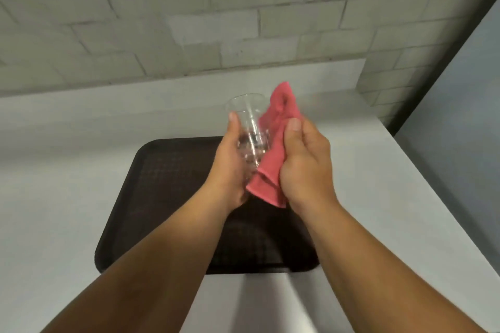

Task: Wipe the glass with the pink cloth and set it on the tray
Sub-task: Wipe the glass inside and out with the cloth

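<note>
A clear drinking glass [247,113] is held up above the tray, mouth pointing away from me, with my left hand [230,162] wrapped around its lower part. My right hand [305,162] grips a pink cloth [273,143] and presses it against the right side of the glass. The cloth's top corner sticks up past the rim and its lower end hangs between my hands. A dark brown tray [162,197] lies flat on the white counter beneath both hands; my forearms hide part of it.
The white counter [67,170] ends at a grey brick wall [189,21] behind and at an edge [433,178] on the right, where the floor drops away.
</note>
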Action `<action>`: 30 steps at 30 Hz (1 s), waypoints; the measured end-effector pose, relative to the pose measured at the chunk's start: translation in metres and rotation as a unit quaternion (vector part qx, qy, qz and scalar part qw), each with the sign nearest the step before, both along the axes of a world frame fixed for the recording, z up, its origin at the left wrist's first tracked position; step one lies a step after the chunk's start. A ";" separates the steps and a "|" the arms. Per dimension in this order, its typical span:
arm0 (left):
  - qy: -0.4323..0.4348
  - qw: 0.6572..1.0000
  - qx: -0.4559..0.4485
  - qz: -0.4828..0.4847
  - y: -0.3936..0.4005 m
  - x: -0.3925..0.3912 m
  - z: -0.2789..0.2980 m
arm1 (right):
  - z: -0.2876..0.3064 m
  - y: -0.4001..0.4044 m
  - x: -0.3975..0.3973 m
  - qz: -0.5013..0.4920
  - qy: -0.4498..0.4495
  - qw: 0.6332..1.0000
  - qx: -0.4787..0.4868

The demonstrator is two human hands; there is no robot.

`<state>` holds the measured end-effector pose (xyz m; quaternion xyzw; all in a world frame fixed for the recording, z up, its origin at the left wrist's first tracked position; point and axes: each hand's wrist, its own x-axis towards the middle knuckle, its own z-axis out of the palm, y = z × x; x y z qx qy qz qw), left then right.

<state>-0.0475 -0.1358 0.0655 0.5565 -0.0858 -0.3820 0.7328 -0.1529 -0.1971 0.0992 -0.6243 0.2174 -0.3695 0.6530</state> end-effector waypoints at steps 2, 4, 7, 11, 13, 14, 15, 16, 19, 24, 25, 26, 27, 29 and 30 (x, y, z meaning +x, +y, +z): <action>-0.028 0.999 -0.015 -0.020 0.006 -0.006 0.002 | -0.010 0.018 0.005 0.053 0.131 0.970 -0.196; -0.062 0.997 0.005 -0.041 0.015 -0.009 0.001 | -0.016 0.023 0.011 0.057 0.252 0.910 -0.324; -0.130 0.991 0.033 -0.021 0.018 -0.006 -0.013 | -0.018 0.025 0.021 0.054 0.292 0.879 -0.372; -0.020 1.000 -0.012 0.003 0.018 0.001 0.001 | -0.008 0.013 0.046 0.024 0.256 0.925 -0.280; 0.009 1.000 -0.020 0.014 0.019 0.004 0.004 | 0.001 -0.001 0.057 0.024 0.224 0.966 -0.127; 0.006 0.999 -0.022 0.022 0.020 0.005 0.006 | 0.005 -0.009 0.060 0.030 0.203 0.978 -0.043; 0.007 0.999 -0.021 0.032 0.019 0.006 0.007 | 0.008 -0.014 0.061 0.037 0.191 0.981 0.017; 0.013 0.999 -0.019 0.033 0.017 0.009 0.009 | 0.008 -0.016 0.059 0.047 0.191 0.980 0.034; 0.006 0.998 0.029 0.062 0.011 0.018 0.017 | -0.005 -0.001 0.043 0.086 0.207 0.972 -0.072; -0.139 0.980 0.126 0.067 0.007 0.031 0.020 | -0.014 0.026 0.050 0.021 0.227 0.957 -0.177; -0.152 0.979 0.118 0.063 0.008 0.033 0.020 | -0.010 0.027 0.055 -0.001 0.218 0.957 -0.193; -0.156 0.980 0.108 0.057 0.010 0.034 0.021 | -0.005 0.026 0.059 -0.016 0.211 0.956 -0.205; -0.151 0.983 0.096 0.048 0.012 0.034 0.024 | 0.000 0.025 0.064 -0.022 0.206 0.956 -0.206; -0.120 0.990 0.075 0.028 0.016 0.034 0.027 | 0.006 0.016 0.072 -0.026 0.192 0.972 -0.130; -0.109 0.991 0.074 0.028 0.018 0.033 0.027 | 0.008 0.007 0.076 -0.020 0.178 0.983 -0.053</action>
